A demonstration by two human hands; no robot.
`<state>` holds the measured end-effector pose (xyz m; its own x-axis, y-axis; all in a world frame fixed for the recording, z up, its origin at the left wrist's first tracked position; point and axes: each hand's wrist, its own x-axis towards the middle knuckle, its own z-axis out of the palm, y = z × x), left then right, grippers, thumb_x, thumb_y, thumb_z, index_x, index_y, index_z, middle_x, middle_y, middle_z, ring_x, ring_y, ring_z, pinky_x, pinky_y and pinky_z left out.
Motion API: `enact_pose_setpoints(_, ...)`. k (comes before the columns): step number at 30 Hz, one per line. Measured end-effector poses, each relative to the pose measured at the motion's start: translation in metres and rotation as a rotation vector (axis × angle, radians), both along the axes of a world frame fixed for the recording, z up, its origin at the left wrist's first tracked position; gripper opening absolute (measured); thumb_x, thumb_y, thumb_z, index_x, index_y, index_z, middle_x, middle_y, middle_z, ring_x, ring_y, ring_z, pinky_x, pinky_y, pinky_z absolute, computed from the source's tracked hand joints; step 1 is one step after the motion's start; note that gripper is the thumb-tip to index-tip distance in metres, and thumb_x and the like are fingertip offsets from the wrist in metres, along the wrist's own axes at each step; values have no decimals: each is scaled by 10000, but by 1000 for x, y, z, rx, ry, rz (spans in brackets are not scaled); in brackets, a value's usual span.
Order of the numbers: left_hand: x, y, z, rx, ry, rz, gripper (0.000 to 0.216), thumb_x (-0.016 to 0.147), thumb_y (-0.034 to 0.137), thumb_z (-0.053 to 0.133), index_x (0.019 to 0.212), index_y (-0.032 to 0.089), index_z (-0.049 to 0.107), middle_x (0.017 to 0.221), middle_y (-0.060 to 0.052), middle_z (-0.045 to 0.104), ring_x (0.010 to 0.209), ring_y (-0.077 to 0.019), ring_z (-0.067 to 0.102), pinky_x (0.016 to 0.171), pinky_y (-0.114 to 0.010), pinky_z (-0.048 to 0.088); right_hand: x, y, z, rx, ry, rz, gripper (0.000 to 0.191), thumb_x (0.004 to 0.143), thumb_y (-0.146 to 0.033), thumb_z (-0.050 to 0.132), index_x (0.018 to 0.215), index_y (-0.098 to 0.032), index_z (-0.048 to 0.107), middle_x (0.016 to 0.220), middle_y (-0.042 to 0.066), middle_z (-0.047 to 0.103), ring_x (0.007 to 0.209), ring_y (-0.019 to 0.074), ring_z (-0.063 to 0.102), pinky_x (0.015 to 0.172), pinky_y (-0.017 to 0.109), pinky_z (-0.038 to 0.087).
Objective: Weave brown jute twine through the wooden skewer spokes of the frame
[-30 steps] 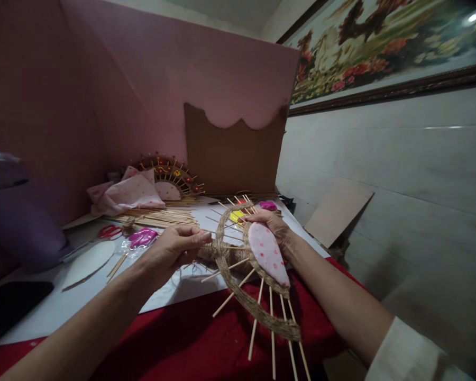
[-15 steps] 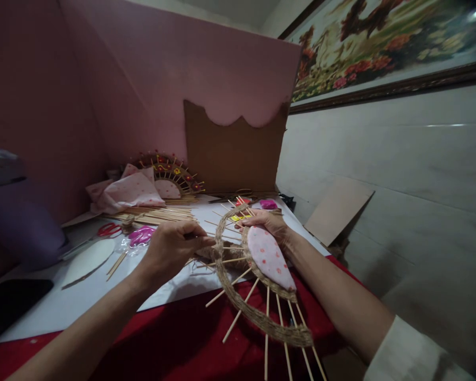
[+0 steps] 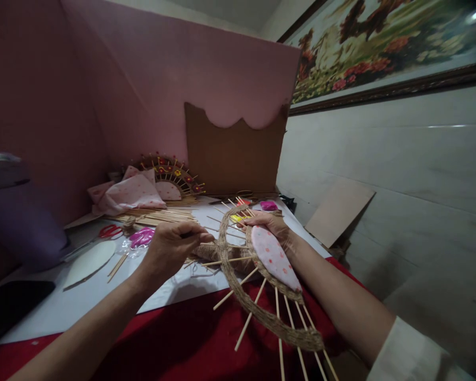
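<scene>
Holding a twine-woven stick fan [image 3: 276,259]

Pink panel [image 3: 162,69] behind red-draped table [image 3: 162,344]; pale wall [image 3: 412,153] at right, apparently tiled; framed picture [image 3: 404,47] above; dimly lit.

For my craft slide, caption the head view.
Right hand holds a stick-and-twine fan with dotted cloth, left hand near its rim.

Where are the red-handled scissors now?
In the head view, the red-handled scissors lie on the left, just beyond the white cutout, left of a magenta packet.
</scene>
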<state>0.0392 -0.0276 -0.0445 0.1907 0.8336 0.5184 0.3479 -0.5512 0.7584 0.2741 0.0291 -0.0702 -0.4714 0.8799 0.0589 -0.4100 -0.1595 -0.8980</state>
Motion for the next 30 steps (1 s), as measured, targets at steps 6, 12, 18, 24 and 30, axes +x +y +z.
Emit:
enact_pose_setpoints(6, 3, 5, -10, -160, -96, -99, 132, 632, 278, 682, 622, 148, 699, 581, -34, 665, 553, -142, 572, 532, -234, 444, 0, -3, -2, 45, 24, 2, 237, 674, -55, 563, 902, -116, 589, 786, 52, 666, 664, 130, 627, 642, 224, 504)
enact_pose_setpoints(12, 9, 2, -12, -359, -165, -185, 190, 635, 310, 675, 593, 126, 651, 549, -27, 626, 517, -134, 551, 517, -245, 425, 0, -4, -2, 25, 4, 25, 203, 689, -74, 564, 886, -119, 578, 794, 41, 663, 667, 125, 625, 659, 236, 498)
enact_pose_setpoints(18, 4, 6, -12, -603, -199, -287, 369, 670, 417, 651, 492, 138, 489, 409, 64, 369, 371, -36, 271, 381, -186, 166, -4, -10, 5, 67, -24, 42, 215, 685, -94, 572, 898, -122, 563, 803, 52, 651, 658, 124, 614, 646, 238, 496)
enact_pose_setpoints(24, -7, 10, -13, -908, -495, -522, 330, 689, 306, 671, 568, 160, 401, 473, 93, 262, 380, -23, 175, 374, -180, 87, -5, -14, 7, 108, 2, 63, 198, 665, -69, 577, 857, -120, 574, 726, 30, 618, 619, 88, 577, 576, 166, 471)
enact_pose_setpoints(30, -8, 7, -6, -909, -575, -551, 272, 728, 258, 637, 609, 156, 414, 486, 85, 285, 390, -24, 202, 376, -161, 130, -3, -9, 2, 89, -29, 45, 276, 661, -81, 592, 932, -126, 563, 768, 44, 639, 624, 92, 593, 562, 167, 477)
